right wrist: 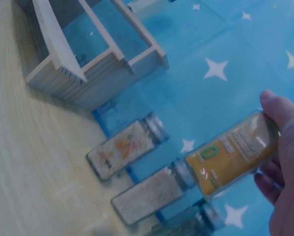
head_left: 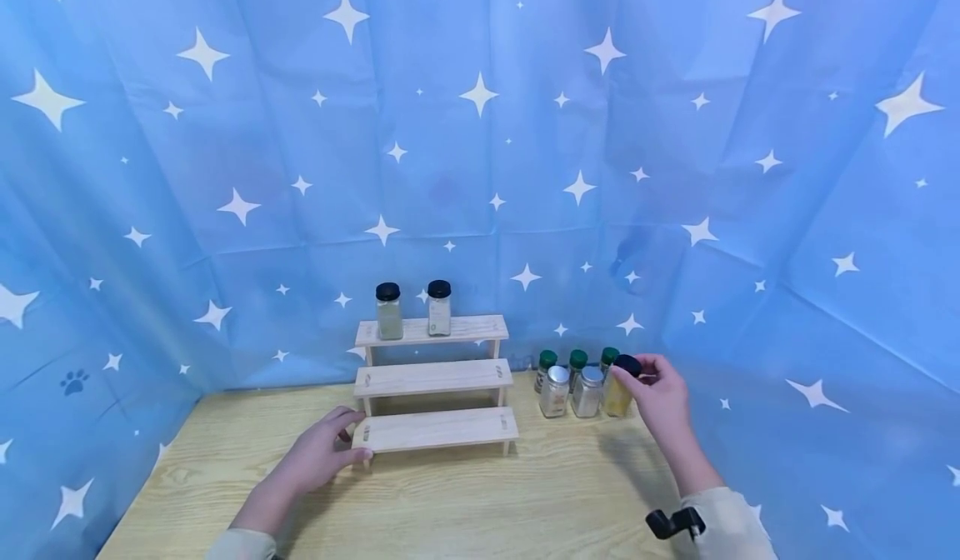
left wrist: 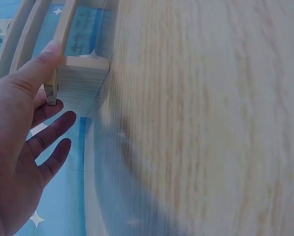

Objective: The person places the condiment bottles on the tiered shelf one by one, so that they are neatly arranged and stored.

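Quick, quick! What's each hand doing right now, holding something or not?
Left hand: holding the wooden rack's lowest step at one end.
Right hand: holding the yellow jar by its black lid.

Head cam above, wrist cams nr, same rack (head_left: 435, 379)

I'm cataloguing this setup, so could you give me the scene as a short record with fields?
Left hand: grips the wooden rack at the left end of its lowest shelf
Right hand: holds a yellow-filled jar near its black lid
Top shelf: two other black-lidded jars
Right of rack: two silver-lidded jars, three green-lidded jars behind
Backdrop: blue, white stars
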{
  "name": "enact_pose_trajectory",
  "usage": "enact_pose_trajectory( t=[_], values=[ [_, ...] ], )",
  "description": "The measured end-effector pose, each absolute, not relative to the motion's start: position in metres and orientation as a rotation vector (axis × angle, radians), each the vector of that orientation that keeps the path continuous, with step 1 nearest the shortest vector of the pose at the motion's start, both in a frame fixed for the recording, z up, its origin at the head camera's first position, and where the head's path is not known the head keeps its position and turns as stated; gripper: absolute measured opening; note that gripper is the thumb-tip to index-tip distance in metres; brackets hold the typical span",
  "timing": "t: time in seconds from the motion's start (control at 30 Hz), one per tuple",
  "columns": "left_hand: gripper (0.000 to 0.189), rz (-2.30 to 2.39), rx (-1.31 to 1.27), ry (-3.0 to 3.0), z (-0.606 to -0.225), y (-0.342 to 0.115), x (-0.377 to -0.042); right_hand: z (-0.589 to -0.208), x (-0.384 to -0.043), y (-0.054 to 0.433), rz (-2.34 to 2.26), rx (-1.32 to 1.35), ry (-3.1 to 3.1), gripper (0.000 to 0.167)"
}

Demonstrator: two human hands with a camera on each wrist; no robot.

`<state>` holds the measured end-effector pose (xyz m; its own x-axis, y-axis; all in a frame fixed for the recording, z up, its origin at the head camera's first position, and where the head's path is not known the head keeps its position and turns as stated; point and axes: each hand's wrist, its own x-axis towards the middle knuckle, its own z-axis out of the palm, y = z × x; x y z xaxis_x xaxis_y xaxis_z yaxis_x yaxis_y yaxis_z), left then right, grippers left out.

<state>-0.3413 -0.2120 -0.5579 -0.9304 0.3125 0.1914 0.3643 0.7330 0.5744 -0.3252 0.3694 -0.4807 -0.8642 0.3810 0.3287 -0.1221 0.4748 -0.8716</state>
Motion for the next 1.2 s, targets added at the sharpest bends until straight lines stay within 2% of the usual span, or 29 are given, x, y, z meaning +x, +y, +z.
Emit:
enact_pose_trajectory(
  t=[0.47, 0.77, 1.2],
  values=[
    [0.075, -0.959, -0.558, -2.861, -0.559, -0.212, -0.344, -0.434, -0.351, 0.333, 1.349, -0.030, -2.310, 0.052],
    [0.073, -0.927, -0.579, -2.865, -0.555, -0.213, -0.344, -0.419, -0.379, 0.309, 1.433, 0.068, -2.305, 0.055],
    [0.072, -0.897, -0.584, -2.857, -0.557, -0.213, -0.346, -0.399, -0.417, 0.263, 1.431, 0.135, -2.275, 0.050]
  ],
)
